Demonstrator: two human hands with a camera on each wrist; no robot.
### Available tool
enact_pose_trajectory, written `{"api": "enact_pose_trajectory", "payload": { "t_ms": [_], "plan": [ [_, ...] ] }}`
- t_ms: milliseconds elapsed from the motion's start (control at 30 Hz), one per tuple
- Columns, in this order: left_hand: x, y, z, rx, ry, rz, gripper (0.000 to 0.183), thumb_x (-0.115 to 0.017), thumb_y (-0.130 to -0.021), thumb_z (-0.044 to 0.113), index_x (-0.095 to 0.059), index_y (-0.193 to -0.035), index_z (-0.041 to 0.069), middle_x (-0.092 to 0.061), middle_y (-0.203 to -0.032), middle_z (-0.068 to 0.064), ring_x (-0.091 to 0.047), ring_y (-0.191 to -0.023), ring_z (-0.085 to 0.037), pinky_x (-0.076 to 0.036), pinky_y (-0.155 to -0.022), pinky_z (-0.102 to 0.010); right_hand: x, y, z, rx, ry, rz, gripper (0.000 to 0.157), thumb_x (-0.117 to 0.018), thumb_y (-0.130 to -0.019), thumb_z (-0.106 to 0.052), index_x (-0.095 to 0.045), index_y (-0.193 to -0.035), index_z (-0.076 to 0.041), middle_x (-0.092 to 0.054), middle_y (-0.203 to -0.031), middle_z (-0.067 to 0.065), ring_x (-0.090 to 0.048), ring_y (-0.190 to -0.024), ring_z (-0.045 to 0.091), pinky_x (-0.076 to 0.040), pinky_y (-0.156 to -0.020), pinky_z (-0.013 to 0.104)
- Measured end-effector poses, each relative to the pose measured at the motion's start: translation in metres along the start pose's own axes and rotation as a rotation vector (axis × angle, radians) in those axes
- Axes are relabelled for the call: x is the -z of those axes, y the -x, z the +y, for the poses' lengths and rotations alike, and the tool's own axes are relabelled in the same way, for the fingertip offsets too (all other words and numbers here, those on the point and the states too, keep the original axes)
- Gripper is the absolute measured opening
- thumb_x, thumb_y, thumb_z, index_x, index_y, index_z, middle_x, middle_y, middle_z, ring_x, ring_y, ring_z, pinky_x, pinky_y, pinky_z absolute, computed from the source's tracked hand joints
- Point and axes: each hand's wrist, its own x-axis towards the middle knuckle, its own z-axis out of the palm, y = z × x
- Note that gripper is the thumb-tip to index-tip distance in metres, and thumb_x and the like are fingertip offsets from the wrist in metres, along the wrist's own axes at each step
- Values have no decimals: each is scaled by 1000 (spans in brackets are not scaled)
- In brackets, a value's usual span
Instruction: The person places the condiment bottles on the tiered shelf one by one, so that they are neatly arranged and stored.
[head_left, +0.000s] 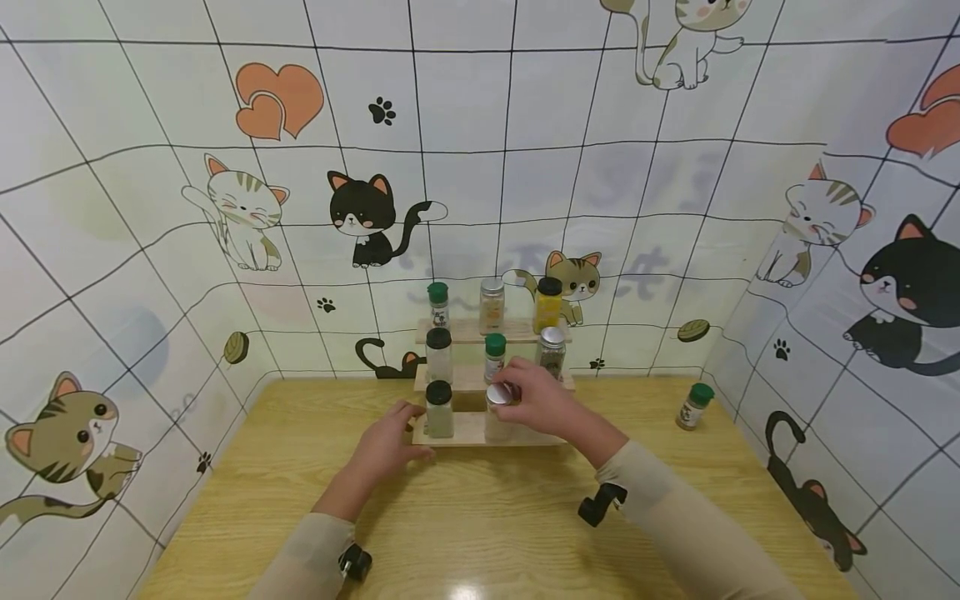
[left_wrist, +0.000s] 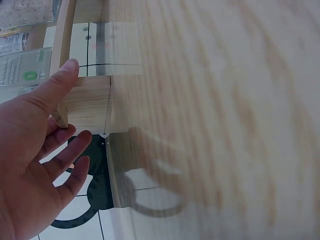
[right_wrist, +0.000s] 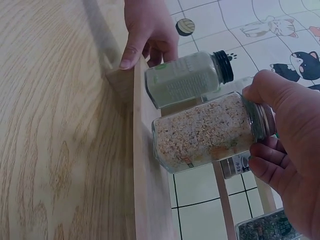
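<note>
My right hand (head_left: 532,397) pinches the silver lid of a glass spice jar (right_wrist: 205,132) filled with coarse pinkish-beige grains. The jar's base is at the bottom tier of a stepped wooden spice rack (head_left: 465,437), right of a black-lidded jar (head_left: 439,417). At the rack's left end, my left hand (head_left: 390,437) holds the bottom board, thumb on its front edge and fingers around the end, as the left wrist view shows. Behind the right hand, a green-capped bottle (head_left: 494,354) stands on the middle tier between a black-lidded jar (head_left: 439,354) and a silver-lidded jar (head_left: 551,350).
On the top tier are a green-capped bottle (head_left: 438,304), a silver-lidded jar (head_left: 492,305) and a black-lidded yellow jar (head_left: 548,304). Another green-capped bottle (head_left: 694,407) stands apart at the right of the wooden table (head_left: 465,517). A cat-printed tile-pattern wall covering (head_left: 465,192) surrounds the table.
</note>
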Motion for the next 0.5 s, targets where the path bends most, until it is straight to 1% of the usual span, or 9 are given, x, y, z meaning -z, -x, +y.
{"api": "enact_pose_trajectory", "payload": {
  "t_ms": [200,367,500],
  "plan": [
    [-3,-3,-4,12,-11,-10,75,-100,-83,37,-67,-146,15,-63,-137,2,-72,-117,-23,-61,-96,-49,-6,-1,2,-11,-4,2,40,-88,-90,-15,-77,-127,-4,-62,-107,2,-57,-89,15,-55,-73,29],
    [-4,-4,-6,8,-7,-6,76,-101,-82,38,-66,-146,15,-63,-137,2,-72,-117,-23,-61,-95,-50,-8,-2,6,-30,-19,2,38,-86,-93,-15,-77,-128,-4,-62,-109,3,-58,-89,14,-56,-74,29],
    [-3,-4,-6,4,-5,2,76,-101,-82,38,-67,-146,15,-63,-137,3,-72,-117,-23,-61,-94,-50,-7,-2,6,-54,-26,-13,39,-85,-96,-17,-76,-131,-5,-62,-112,5,-59,-90,15,-56,-75,29]
  ]
}}
